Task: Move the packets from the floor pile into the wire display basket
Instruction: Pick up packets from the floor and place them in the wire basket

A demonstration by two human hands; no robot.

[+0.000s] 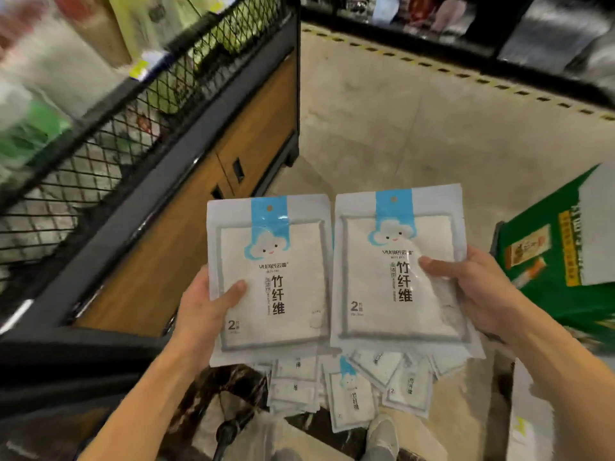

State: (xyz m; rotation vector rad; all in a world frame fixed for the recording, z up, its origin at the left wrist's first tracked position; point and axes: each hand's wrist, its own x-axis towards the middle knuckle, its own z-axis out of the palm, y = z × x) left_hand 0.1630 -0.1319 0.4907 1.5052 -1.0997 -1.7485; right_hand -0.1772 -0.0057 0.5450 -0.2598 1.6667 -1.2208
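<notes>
Between the two hands, one white packet each: the left hand [203, 314] pinches the left packet [269, 277] by its edge, thumb on front, and the right hand [479, 287] grips the right packet [399, 267] likewise. Such thin one-sided holds may let a slippery packet slide down onto the floor pile [352, 387] during the swing to the wire display basket [100, 154]. Basket contents are blurred; fingers behind the packets are hidden.

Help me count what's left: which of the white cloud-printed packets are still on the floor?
The small-looking white packets scattered by the shoe. The other two are held up, one in the left hand, one in the right hand.
</notes>
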